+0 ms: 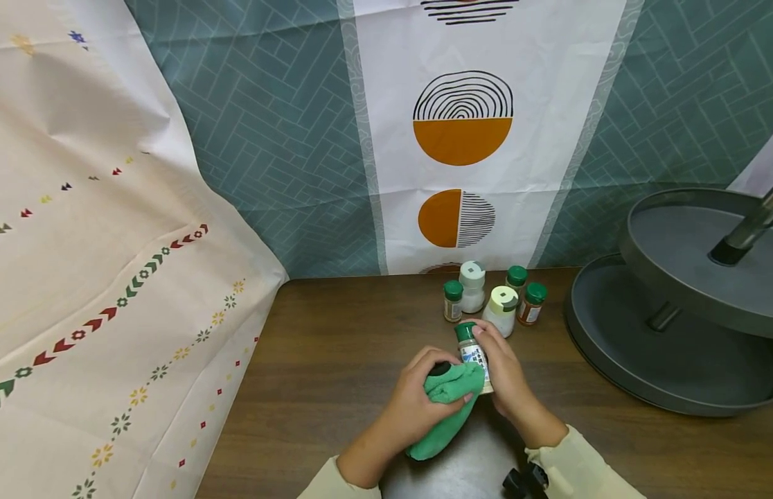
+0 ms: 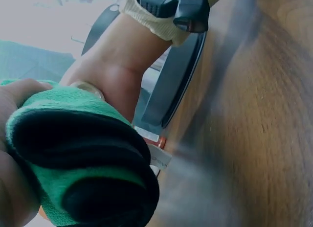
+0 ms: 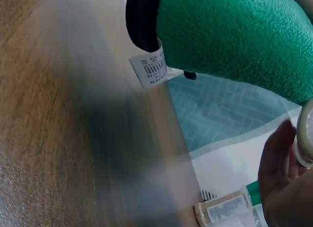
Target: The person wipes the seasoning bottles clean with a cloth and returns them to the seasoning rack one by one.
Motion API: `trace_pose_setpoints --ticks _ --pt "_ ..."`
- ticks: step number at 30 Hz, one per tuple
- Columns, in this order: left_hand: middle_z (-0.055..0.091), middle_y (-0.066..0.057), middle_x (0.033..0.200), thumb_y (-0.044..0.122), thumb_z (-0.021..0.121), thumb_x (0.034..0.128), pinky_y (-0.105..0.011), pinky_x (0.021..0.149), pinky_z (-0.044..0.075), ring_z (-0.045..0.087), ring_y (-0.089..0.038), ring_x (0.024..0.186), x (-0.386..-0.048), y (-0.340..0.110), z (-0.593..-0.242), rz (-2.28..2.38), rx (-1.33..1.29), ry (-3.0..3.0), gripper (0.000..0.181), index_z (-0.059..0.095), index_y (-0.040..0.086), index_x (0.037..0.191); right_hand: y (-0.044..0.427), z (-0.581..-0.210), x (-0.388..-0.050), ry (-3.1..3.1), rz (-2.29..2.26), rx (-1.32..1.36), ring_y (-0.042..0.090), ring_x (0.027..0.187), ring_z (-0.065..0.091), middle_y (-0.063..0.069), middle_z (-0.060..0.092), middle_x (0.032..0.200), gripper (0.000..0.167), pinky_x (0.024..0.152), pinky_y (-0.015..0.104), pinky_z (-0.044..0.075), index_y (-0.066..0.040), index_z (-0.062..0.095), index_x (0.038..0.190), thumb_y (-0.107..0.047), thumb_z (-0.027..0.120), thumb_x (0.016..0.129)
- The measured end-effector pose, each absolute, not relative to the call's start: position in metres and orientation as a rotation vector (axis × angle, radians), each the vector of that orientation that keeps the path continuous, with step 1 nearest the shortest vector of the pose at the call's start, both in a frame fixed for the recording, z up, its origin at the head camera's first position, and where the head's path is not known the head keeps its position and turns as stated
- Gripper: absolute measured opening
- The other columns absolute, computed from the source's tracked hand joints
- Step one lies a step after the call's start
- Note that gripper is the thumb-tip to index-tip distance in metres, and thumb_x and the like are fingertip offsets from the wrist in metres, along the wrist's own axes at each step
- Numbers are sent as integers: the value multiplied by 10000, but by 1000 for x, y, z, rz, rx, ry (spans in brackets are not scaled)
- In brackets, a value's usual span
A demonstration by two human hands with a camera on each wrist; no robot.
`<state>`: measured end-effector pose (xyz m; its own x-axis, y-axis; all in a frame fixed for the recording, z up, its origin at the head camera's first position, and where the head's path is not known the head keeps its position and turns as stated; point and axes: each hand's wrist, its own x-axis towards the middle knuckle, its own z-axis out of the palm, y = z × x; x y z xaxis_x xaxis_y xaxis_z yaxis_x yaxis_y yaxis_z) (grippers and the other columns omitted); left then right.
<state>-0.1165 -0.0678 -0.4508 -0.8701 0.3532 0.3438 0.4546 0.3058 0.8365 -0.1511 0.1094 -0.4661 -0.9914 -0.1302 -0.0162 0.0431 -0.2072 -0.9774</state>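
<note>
A spice jar point(image 1: 475, 355) with a green cap and a blue-and-white label is held upright, slightly tilted, above the table. My right hand point(image 1: 501, 371) grips it from the right side, fingers near the cap. In my left hand point(image 1: 418, 395) is a folded green cloth point(image 1: 445, 430), which lies against the jar's lower left side. Seen in the left wrist view, the cloth point(image 2: 73, 102) has a black underside. The right wrist view shows a white barcode tag point(image 3: 150, 69) on the cloth and the jar's round base point(image 3: 307, 131) by my fingers.
Behind the hands stand several condiment jars: white shakers point(image 1: 472, 285) and green-capped jars point(image 1: 532, 303). A dark two-tier round tray point(image 1: 673, 360) stands at the right. Patterned cloth point(image 1: 280, 138) hangs at the back, and a cream cloth point(image 1: 112, 277) hangs along the left of the wooden table point(image 1: 312, 346).
</note>
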Motion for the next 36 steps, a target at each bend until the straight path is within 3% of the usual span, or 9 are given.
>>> trace_pose_setpoints --ticks 8,14,18,22,30,36 --pt "623 61 1148 258 860 813 -300 940 492 598 -127 1069 -123 -71 -448 -1720 -507 -2422 421 626 215 1160 107 -465 -150 1908 -2276 -234 109 965 634 53 559 1225 411 785 289 583 -91 496 1394 -282 263 1114" --pt "624 68 1140 278 860 813 -320 914 500 596 -146 1049 -129 -78 -443 -1750 -278 -2335 426 626 235 1166 102 -463 -146 1969 -2175 -151 75 990 630 -16 646 1152 460 877 228 526 33 505 1405 -282 380 1093" --pt "623 73 1146 271 863 811 -342 908 504 593 -152 1046 -130 -82 -440 -1750 -227 -2321 439 618 260 1175 103 -462 -146 1946 -2147 -159 121 913 636 11 638 1079 377 799 272 547 -89 528 1355 -331 429 1083" --pt "613 74 1157 282 859 817 -336 920 504 591 -152 1059 -129 -81 -441 -1760 -257 -2340 443 612 249 1183 104 -462 -146 1912 -2173 -179 134 855 639 9 631 1029 267 735 308 561 -170 524 1265 -343 436 1083" --pt "610 69 1180 261 855 822 -302 964 486 589 -116 1093 -122 -69 -451 -1739 -567 -2402 430 622 234 1182 102 -460 -146 1856 -2332 42 76 770 627 -14 608 916 202 690 244 550 -169 498 1192 -315 405 1087" --pt "622 43 1174 251 854 824 -279 976 496 591 -82 1091 -118 -64 -456 -1667 -712 -2457 443 626 161 1194 103 -459 -147 1857 -2382 157 83 861 604 18 577 1012 306 708 217 547 -103 453 1302 -316 389 1091"
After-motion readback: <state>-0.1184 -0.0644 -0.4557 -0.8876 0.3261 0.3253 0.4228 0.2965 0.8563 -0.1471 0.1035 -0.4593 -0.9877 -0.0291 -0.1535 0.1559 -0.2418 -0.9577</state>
